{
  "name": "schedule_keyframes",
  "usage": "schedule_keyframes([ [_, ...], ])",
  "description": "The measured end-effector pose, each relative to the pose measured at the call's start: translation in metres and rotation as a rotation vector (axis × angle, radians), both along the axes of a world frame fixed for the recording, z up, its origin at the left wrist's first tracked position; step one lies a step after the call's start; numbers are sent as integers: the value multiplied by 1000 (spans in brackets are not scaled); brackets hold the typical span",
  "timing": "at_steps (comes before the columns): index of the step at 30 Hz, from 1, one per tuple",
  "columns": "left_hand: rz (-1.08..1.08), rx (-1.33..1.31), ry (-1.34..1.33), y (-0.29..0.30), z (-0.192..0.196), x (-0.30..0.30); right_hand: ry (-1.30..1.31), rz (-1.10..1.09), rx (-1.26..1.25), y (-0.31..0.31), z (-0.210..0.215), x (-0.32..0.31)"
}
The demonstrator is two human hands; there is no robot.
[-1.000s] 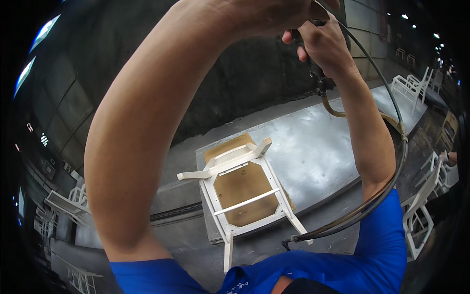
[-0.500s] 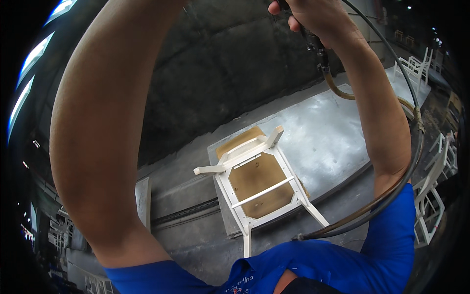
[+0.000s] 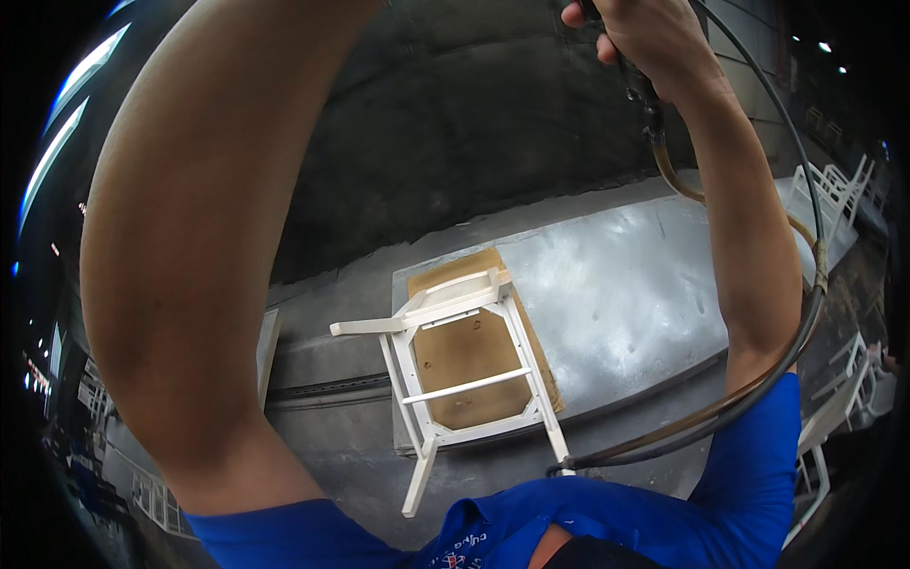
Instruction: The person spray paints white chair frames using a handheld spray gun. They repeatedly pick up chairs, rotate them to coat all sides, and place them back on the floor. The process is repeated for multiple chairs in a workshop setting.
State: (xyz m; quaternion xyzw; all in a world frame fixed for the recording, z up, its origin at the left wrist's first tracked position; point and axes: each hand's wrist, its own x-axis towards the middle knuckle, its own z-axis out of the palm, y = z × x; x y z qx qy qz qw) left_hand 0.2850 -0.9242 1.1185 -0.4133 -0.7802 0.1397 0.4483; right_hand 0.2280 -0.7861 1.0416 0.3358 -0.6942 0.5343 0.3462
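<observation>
Right hand (image 3: 654, 38) is raised near the top of frame, grip clamped around a dark tool handle with a metal fitting (image 3: 652, 119) below it; the tool's front end is cut off by the frame edge, so I can't tell what it is. Two hoses (image 3: 758, 398) hang from the fitting, one dark, one tan, looping down past the right forearm and ending near the chair's foot. Left arm is up too, forearm (image 3: 190, 247) filling the left side, but the left hand is out of frame, so no read on its grip. White wooden chair (image 3: 464, 365), unseated frame, lies tipped on a brown board (image 3: 469, 356) on a grey metal sheet (image 3: 626, 294), well below the hands. Risks, my judgement: the hose loop runs just beside the chair's near leg, so any pull on the tool could snag that leg and drag or flip the chair off the board. Slack also crosses the person's right arm and blue shirt (image 3: 664, 522), so it could catch on the elbow and jerk the tool. With both arms overhead and the view blocked, aim at the chair is partly blind. More white chair frames (image 3: 834, 190) stand at the right edge, close enough for a swinging hose to hit. Containers: none visible, nothing holding liquid or parts in frame.
</observation>
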Motion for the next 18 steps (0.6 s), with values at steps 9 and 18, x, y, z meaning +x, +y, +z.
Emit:
schedule_keyframes([
  [9, 118, -5, -15, 86, 4, -57, 19, 98, -87, 87, -8, -69],
  [18, 98, 76, 2, 106, -3, -52, -40, 176, -154, 120, -21, -77],
])
